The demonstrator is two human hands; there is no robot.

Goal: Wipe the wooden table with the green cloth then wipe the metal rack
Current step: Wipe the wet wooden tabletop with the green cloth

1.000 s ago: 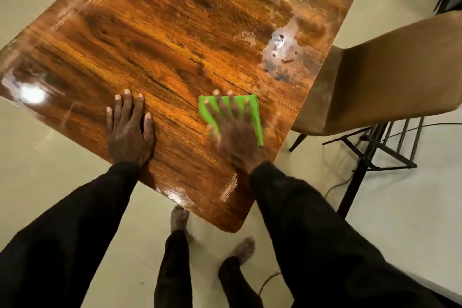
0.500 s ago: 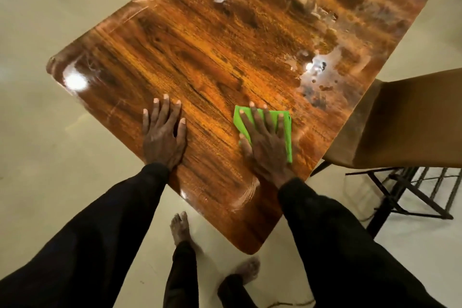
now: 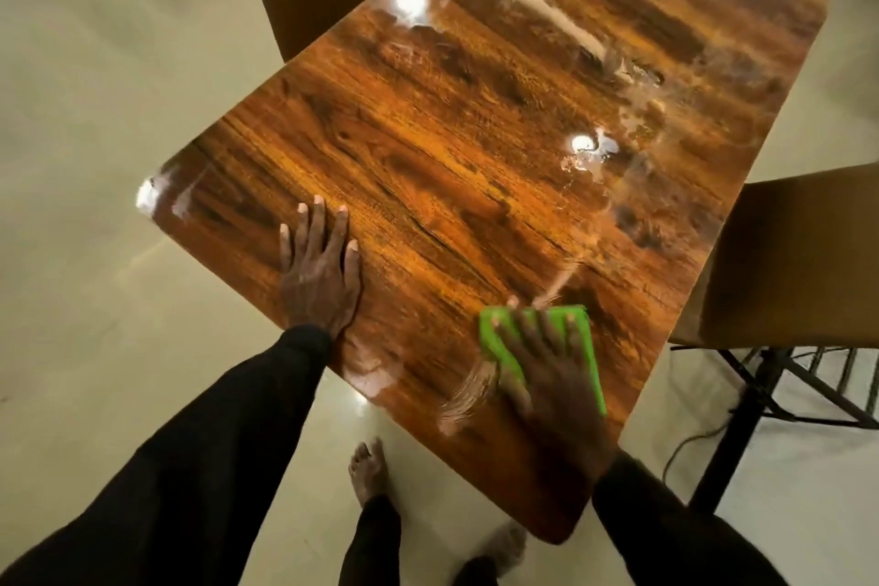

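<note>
**Cloth slides toward the near right edge**

We press our right hand (image 3: pixel 551 376) flat on the green cloth (image 3: pixel 494 340), fingers straight and spread, clamping nothing. The cloth lies on the wooden table (image 3: pixel 452 148), close to its near right edge. Over the last second it has slid away from our left hand (image 3: pixel 318 271), which stays flat with fingers apart by the near left edge, so the gap between the hands is wider. A damp streak (image 3: pixel 468 395) shows just left of the cloth. Wet smears (image 3: pixel 590 157) remain on the far right, so we judge the table only partly wiped. The dark metal frame (image 3: pixel 785 390) beneath the chair (image 3: pixel 799 252), perhaps the rack, looks untouched.
</note>
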